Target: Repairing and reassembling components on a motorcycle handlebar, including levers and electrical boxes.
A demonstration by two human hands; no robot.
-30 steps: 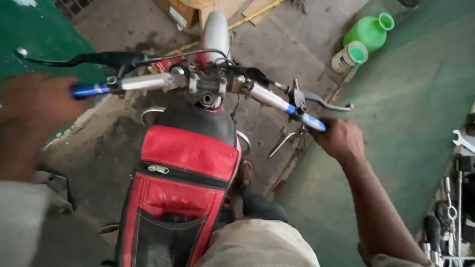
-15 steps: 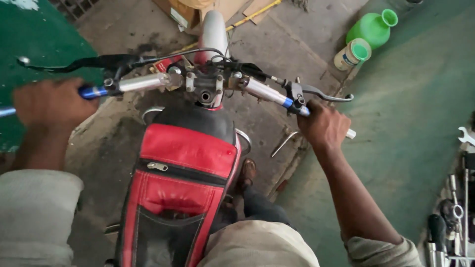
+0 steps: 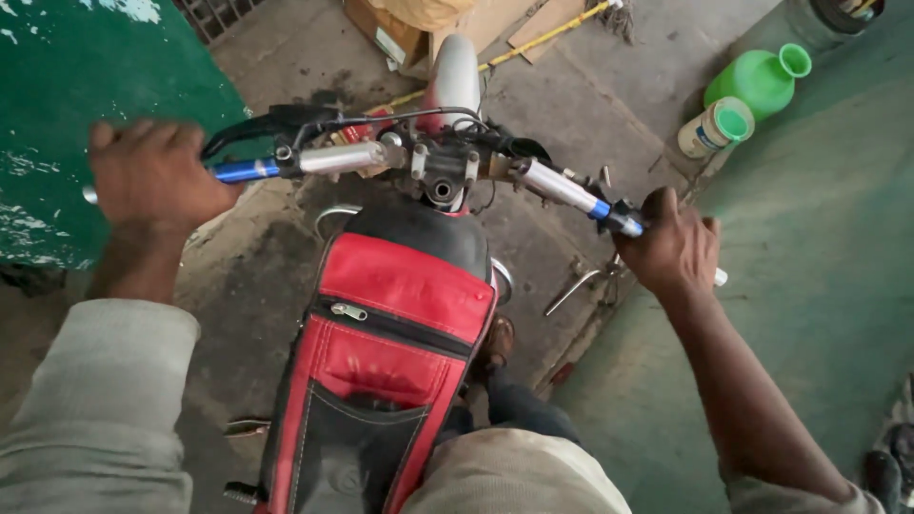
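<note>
Gripping the handlebar [image 3: 562, 186], both hands [image 3: 157, 171] close around its ends; a green jug [image 3: 757, 81] and capped jar [image 3: 714, 128] stand nearby.

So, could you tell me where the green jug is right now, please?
In the head view the green jug lies on the floor at the upper right, beside a green-lidded jar, beyond the right hand gripping the handlebar.

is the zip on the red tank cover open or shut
Shut: the zip on the red tank cover runs closed, puller at its left end, no gap showing.
</note>
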